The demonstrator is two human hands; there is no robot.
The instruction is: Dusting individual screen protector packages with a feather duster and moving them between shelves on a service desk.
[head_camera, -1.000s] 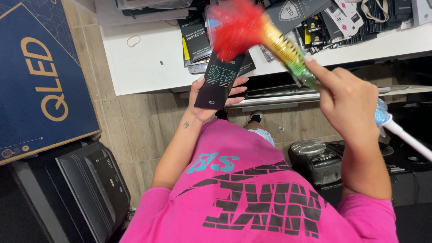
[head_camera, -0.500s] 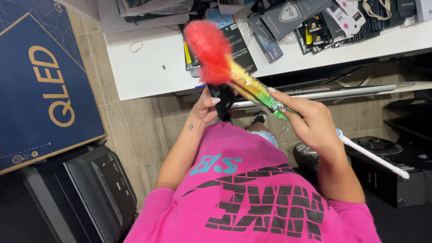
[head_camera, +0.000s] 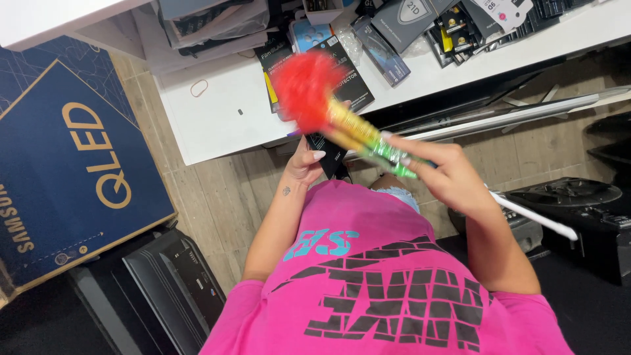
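Head view: I see my right hand (head_camera: 447, 174) gripping the duster (head_camera: 342, 121), its red tip beyond my fingertips. My left hand (head_camera: 303, 164) clasps a black packet (head_camera: 327, 152), held against the duster.

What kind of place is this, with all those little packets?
Probably a phone and electronics shop or its stockroom. Packaged screen protectors crowd the white counter, a big blue television box leans nearby, and a monitor sits on the floor.

rainbow feather duster (head_camera: 342, 121) tilted, red tip blurred, black packet (head_camera: 327, 152) seemingly behind
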